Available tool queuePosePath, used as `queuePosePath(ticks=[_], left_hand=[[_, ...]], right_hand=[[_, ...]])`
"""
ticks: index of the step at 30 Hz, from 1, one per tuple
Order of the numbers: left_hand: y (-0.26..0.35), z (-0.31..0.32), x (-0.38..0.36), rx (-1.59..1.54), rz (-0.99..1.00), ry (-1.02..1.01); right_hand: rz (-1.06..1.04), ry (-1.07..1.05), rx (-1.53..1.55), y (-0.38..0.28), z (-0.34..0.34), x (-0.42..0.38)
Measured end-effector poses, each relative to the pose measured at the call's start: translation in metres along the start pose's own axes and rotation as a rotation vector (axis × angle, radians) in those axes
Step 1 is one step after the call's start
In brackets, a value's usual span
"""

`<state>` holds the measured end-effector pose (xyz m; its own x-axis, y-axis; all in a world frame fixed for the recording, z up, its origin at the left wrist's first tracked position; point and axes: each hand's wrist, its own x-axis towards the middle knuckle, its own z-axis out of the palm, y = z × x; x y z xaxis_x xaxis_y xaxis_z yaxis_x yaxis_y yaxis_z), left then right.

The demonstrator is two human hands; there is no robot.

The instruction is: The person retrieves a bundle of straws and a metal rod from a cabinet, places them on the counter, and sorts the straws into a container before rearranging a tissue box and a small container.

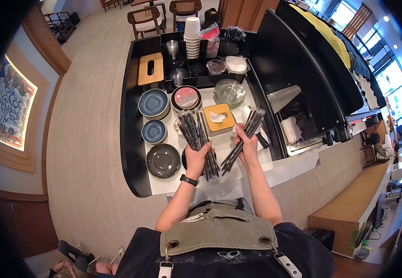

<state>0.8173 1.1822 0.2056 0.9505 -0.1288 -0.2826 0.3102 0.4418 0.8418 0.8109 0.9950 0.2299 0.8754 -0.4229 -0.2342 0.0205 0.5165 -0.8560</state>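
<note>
My left hand [197, 156], with a black band at the wrist, is closed around a thick bundle of black straws [192, 129] in clear wrappers. A second, slimmer bundle of wrapped black straws [253, 126] is gripped in my right hand [247, 147]. Both bundles are tilted and held apart above the white counter [159, 187]. Between them sits a yellow-topped tissue box [218, 118] with a white tissue poking out. My left hand and its straws partly hide some dishes behind them.
Blue saucers [153, 103], a dark grey saucer [163, 161] and a pink plate [185, 97] stand to the left. Glass plates [229, 92] are stacked behind. Paper cups [192, 39] and a wooden-lidded box [151, 68] line the back. A black panel [303, 60] rises at right.
</note>
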Motion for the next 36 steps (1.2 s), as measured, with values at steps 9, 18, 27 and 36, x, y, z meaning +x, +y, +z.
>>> queuePosePath(ticks=[9,18,27,36], left_hand=[[0.012,-0.008,-0.001,0.071,0.063,0.019],[0.007,0.001,-0.009,0.080,0.032,-0.014],[-0.032,0.041,0.009,0.251,0.071,0.019],[-0.041,0.046,0.019,0.304,0.085,0.031]], right_hand=[[-0.394,-0.045,-0.251,-0.004,-0.017,0.010],[-0.456,-0.023,-0.195,0.016,-0.014,0.024],[-0.443,-0.016,-0.393,0.040,-0.030,0.042],[-0.316,-0.116,-0.607,0.027,-0.042,0.039]])
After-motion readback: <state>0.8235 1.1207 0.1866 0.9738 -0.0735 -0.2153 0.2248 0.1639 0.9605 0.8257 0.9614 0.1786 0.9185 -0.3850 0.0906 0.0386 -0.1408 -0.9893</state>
